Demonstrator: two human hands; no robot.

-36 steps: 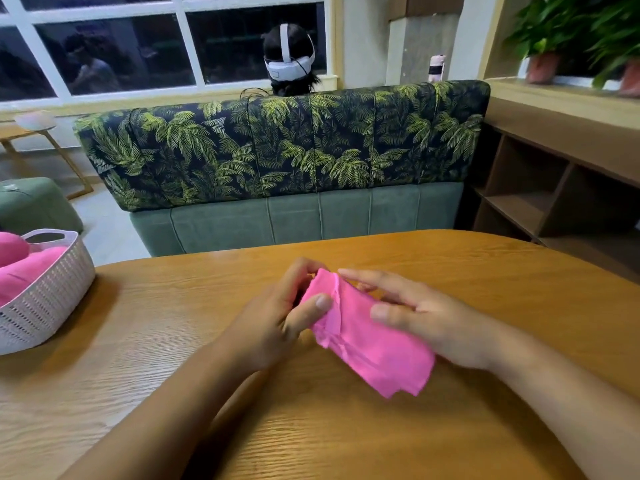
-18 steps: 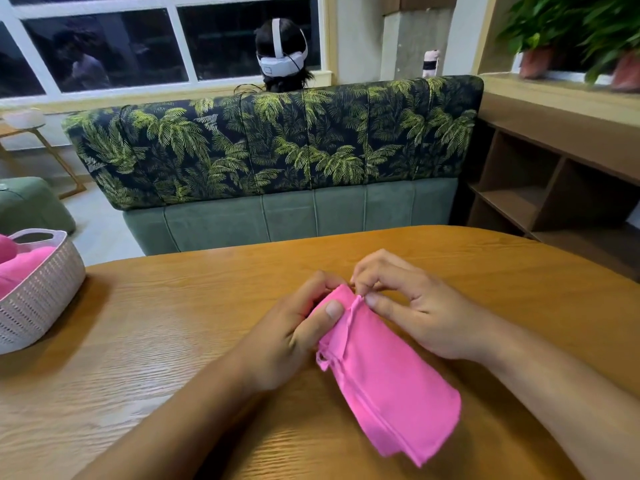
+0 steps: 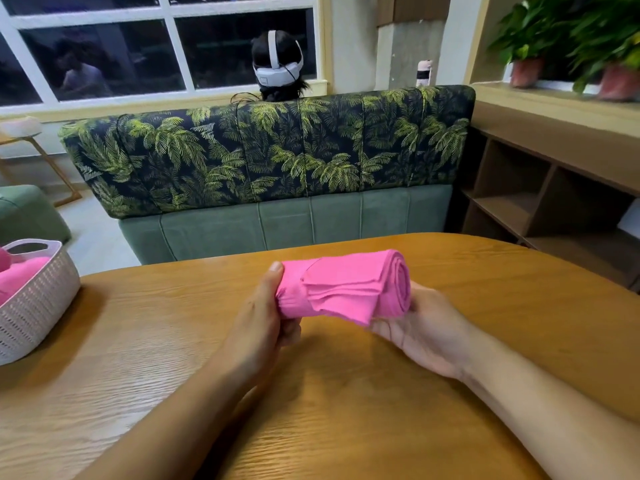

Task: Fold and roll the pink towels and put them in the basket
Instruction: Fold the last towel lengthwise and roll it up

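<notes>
A pink towel (image 3: 349, 285) is rolled into a thick cylinder and held above the wooden table (image 3: 138, 341), its spiral end facing right. My left hand (image 3: 263, 317) grips its left end, thumb up along the roll. My right hand (image 3: 422, 327) cups the right end from below, palm up, fingers hidden behind the roll. A loose flap of the towel hangs at the front. The white woven basket (image 3: 38, 299) stands at the table's left edge with other pink towels (image 3: 20, 275) inside.
A green sofa (image 3: 277, 223) with a palm-leaf back stands just beyond the table. A person wearing a headset (image 3: 277, 64) sits behind it. Wooden shelves (image 3: 540, 202) line the right wall, with potted plants (image 3: 568, 39) above.
The flat folded towel that lay on the table under my fingers is now a full roll lifted off the table. My right hand has turned palm up under it.
</notes>
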